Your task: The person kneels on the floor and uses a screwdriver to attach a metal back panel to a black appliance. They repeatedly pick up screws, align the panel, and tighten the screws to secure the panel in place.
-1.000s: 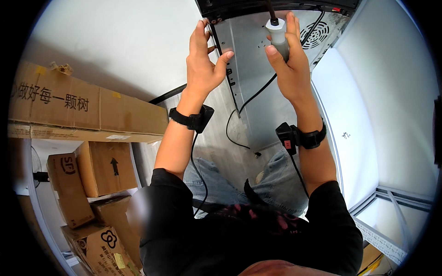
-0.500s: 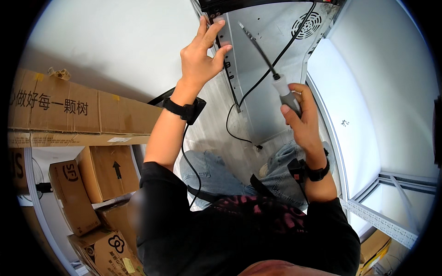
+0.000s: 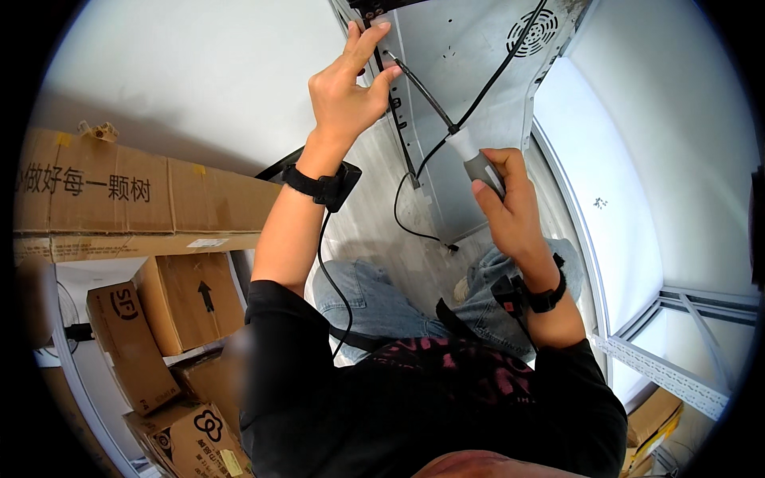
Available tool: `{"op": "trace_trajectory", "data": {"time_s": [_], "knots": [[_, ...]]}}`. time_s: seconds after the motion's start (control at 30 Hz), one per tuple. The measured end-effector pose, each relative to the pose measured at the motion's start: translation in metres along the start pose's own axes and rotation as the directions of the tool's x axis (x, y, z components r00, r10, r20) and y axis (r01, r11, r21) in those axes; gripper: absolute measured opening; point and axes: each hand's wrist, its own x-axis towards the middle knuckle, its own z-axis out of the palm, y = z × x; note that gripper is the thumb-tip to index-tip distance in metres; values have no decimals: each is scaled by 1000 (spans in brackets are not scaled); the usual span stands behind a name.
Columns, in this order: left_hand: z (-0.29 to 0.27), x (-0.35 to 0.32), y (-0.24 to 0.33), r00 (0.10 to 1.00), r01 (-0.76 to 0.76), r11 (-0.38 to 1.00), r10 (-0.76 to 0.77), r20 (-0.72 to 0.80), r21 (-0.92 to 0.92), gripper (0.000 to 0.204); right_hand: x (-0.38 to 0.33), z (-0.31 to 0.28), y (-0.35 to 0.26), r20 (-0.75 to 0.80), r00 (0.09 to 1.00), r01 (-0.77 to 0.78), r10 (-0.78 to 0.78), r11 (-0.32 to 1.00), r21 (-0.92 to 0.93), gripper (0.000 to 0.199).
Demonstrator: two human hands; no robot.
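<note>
A screwdriver (image 3: 466,147) with a white and grey handle and a long dark shaft is gripped in my right hand (image 3: 516,211). Its shaft slants up and left, and the tip lies at or close to the left edge of a grey metal housing (image 3: 478,48). Beside that tip is my left hand (image 3: 341,99), index finger and thumb spread apart with the tip between them. The left fingertips rest at the housing's edge strip; whether they press on a small part there cannot be made out.
A black cord (image 3: 502,74) crosses the housing, and its plug (image 3: 453,248) lies on the floor. Cardboard boxes (image 3: 199,303) fill a shelf on the left, under a long carton (image 3: 223,195). White metal framing (image 3: 669,366) stands at the right. My wrists carry strapped black devices with cables.
My right hand has moved the screwdriver up and left, bringing its tip from over the housing to between my left thumb and index finger. My left hand has barely shifted.
</note>
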Motion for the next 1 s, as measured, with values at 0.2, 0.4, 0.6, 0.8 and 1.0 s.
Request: {"op": "trace_trajectory", "data": {"time_s": [0.2,0.4,0.6,0.8,1.0], "knots": [[0,2,0,1000,-2,1000,2,-4,1,52,2,4,3,-21,1000,23,-23,1000,10,33],[-5,1,4,998,26,1000,-26,56,4,55,0,0,-12,-93,987,110,-127,980,-168,37],[-6,2,3,999,8,1000,-9,45,14,57,-11,-9,-37,-218,882,356,-417,894,-271,39],[-5,2,5,998,37,999,-38,58,8,57,-11,-6,-32,-230,713,525,-663,722,-452,31],[-6,2,4,997,35,998,-38,73,44,56,-10,-3,-42,-285,697,525,-657,740,-420,33]]}}
